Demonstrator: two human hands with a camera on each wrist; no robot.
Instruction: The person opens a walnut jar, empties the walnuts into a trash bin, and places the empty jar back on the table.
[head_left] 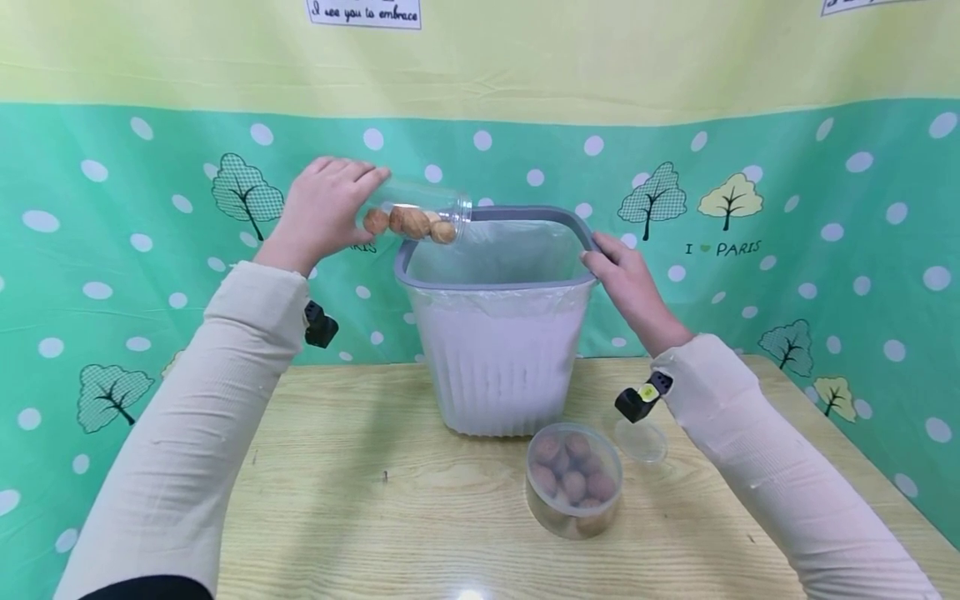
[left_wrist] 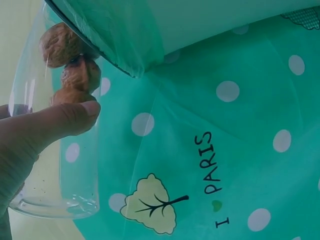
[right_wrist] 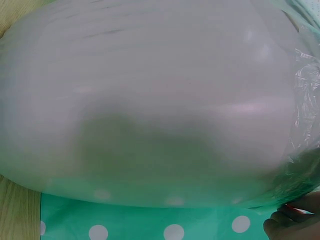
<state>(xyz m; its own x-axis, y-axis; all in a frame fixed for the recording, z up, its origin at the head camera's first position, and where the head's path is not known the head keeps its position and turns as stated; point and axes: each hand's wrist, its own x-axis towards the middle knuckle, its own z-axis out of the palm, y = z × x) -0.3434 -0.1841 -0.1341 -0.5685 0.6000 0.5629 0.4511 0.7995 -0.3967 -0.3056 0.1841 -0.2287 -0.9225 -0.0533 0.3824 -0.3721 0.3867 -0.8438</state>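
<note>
My left hand (head_left: 326, 208) grips a clear jar (head_left: 423, 193) by its base end. The jar lies nearly sideways in the air, its mouth over the left rim of a white waste bin (head_left: 502, 358). Several walnuts (head_left: 408, 222) are lined up inside toward the mouth; in the left wrist view the thumb (left_wrist: 50, 125) presses along the jar's side. My right hand (head_left: 630, 283) holds the bin's grey rim at the right, thumb on top. A thin clear liner (head_left: 495, 250) covers the bin's inside and folds over the rim.
A round clear tub (head_left: 558, 521) with several brown walnuts stands on the wooden table (head_left: 337, 517) in front of the bin. Beside it lies a clear round lid (head_left: 643, 442). A green dotted cloth (head_left: 480, 162) hangs close behind the bin.
</note>
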